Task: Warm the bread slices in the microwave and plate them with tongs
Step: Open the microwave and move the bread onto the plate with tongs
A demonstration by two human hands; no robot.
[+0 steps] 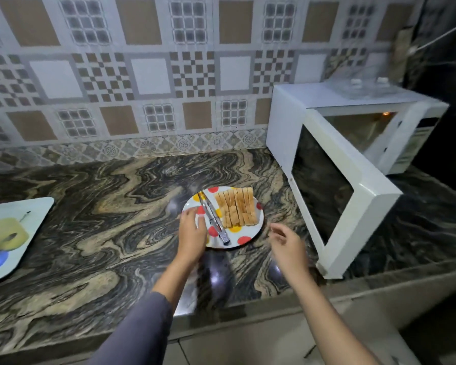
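A white plate (pixel 244 239) with red and yellow dots sits on the marbled counter. Several toasted bread slices (pixel 236 206) lie stacked on its right half. Metal tongs (pixel 212 219) lie across its left half, handle end toward me. My left hand (pixel 191 230) rests on the plate's left rim beside the tongs, fingers fairly straight. My right hand (pixel 287 243) hovers just right of the plate, fingers loosely curled and holding nothing. To the right stands the white microwave (pixel 295 111), with its door (pixel 358 206) swung wide toward me and the lit cavity (pixel 361 127) showing nothing inside.
A fruit-print tray (pixel 13 233) lies at the counter's left edge. The open microwave door juts out over the counter close to my right hand. The patterned tile wall (pixel 142 75) backs the counter. Bare marbled counter (pixel 103 206) stretches between tray and plate.
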